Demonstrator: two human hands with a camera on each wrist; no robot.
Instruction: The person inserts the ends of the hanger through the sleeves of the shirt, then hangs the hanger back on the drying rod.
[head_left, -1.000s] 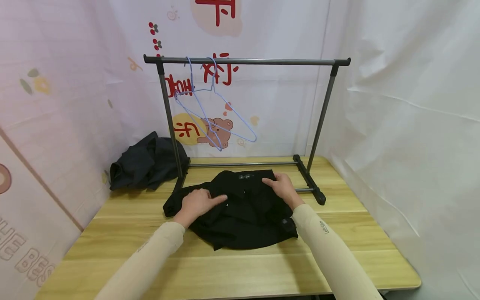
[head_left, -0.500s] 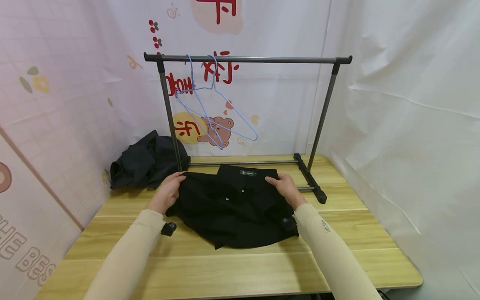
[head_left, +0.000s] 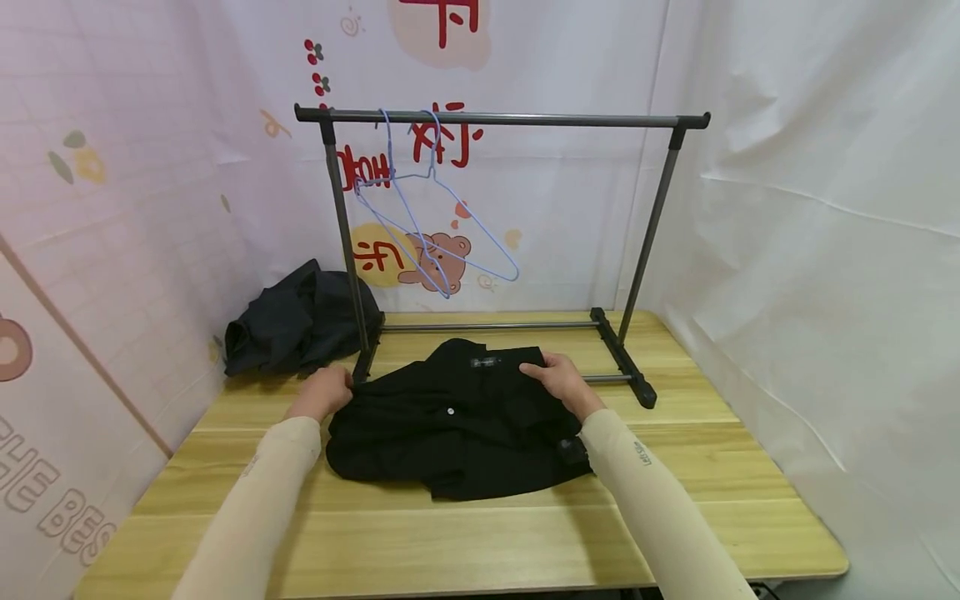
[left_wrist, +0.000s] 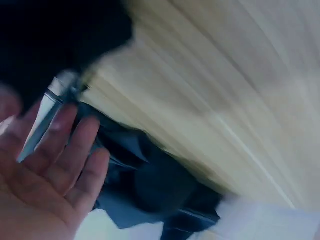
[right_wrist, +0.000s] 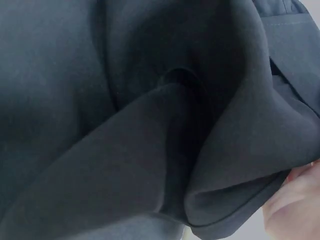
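Observation:
A black buttoned garment [head_left: 457, 433] lies spread and creased on the table, a pale label [head_left: 486, 362] near its far edge and a small white button [head_left: 451, 411] at its middle. My left hand [head_left: 322, 392] pinches its left end, drawing folds toward the fingers. In the left wrist view the fingers [left_wrist: 75, 155] reach up to the dark cloth. On the other side, my right hand [head_left: 561, 382] grips the far right corner, thumb on top and the other fingers hidden beneath. Loose folds of the garment fill most of the right wrist view.
A grey metal rack [head_left: 502, 119] stands behind the garment, its base on the table [head_left: 465, 550]. Two blue hangers [head_left: 480, 225] hang at the left of its bar. A crumpled dark cloth [head_left: 300, 325] lies at the back left. Printed white curtains surround the table.
My left hand has moved from over the garment to its left end, grasped it, lifted it, then lowered it. The right hand stays at its corner, shifting slightly left.

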